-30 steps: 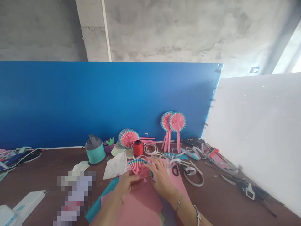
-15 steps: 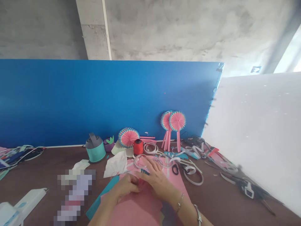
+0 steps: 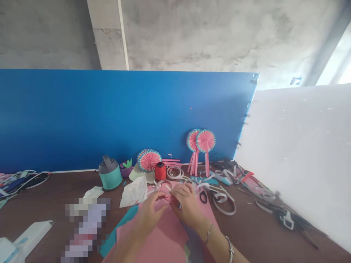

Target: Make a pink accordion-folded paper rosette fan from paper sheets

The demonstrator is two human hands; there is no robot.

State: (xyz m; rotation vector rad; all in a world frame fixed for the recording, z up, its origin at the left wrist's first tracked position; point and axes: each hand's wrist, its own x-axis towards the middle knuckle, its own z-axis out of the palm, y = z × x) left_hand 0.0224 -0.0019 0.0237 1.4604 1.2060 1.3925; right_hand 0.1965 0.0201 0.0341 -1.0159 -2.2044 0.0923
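A small pleated strip of pink paper (image 3: 171, 199) with a striped blue edge is between my two hands, above larger pink sheets (image 3: 159, 241). My right hand (image 3: 188, 204) is closed around it, with the blue edge showing under the fingers. From the left, the thumb and forefinger of my left hand (image 3: 150, 213) curve in and meet the strip at their tips. Something thin and red shows at those fingertips, too small to make out. Behind the hands stands a red spool of thread (image 3: 160, 171). White tape rolls (image 3: 174, 172) lie near it.
Pleated pink fans (image 3: 206, 140) lean on the blue partition (image 3: 123, 117); another round fan (image 3: 149, 160) stands left of them. Black-handled scissors (image 3: 203, 197) lie right of my hands. A teal container (image 3: 110, 175), a white tissue (image 3: 134, 191) and tangled strips and cables (image 3: 233, 171) are around.
My left hand has turned and opened its thumb away from the forefinger, its fingertips shifting up the strip. My right hand has curled its fingers and moved slightly right.
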